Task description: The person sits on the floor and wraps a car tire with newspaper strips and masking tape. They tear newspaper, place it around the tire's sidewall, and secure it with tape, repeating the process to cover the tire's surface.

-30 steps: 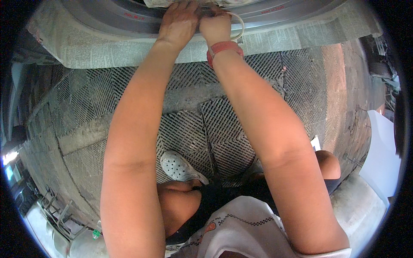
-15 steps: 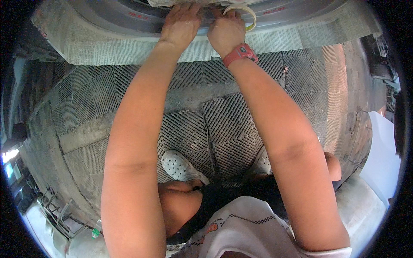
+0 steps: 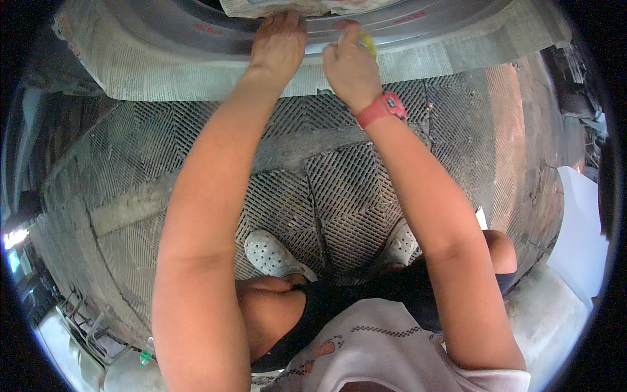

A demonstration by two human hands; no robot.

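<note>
At the top, a curved grey panel (image 3: 251, 29) has newspaper sheets along its near edge and another newspaper piece (image 3: 261, 6) over its far edge. My left hand (image 3: 279, 47) lies on the panel with its fingers stretched forward to that far newspaper. The left fingertips are partly hidden at the paper's edge. Just to its right, my right hand (image 3: 353, 68) holds a roll of tape with a yellow inner ring (image 3: 368, 44), mostly hidden behind the hand. The right index finger points forward over the panel. A red watch (image 3: 383, 110) circles my right wrist.
The near newspaper sheet (image 3: 170, 75) hangs along the panel's front. Below lies a dark ribbed floor mat (image 3: 353, 189), with my grey clogs (image 3: 274, 255) on it. A white sheet-like piece (image 3: 578, 228) stands at the right. Metal frames (image 3: 98, 326) stand at the lower left.
My right hand has drawn back slightly toward me and to the right. The tape roll has turned from an open ring to a narrow edge. My left hand stays nearly in place.
</note>
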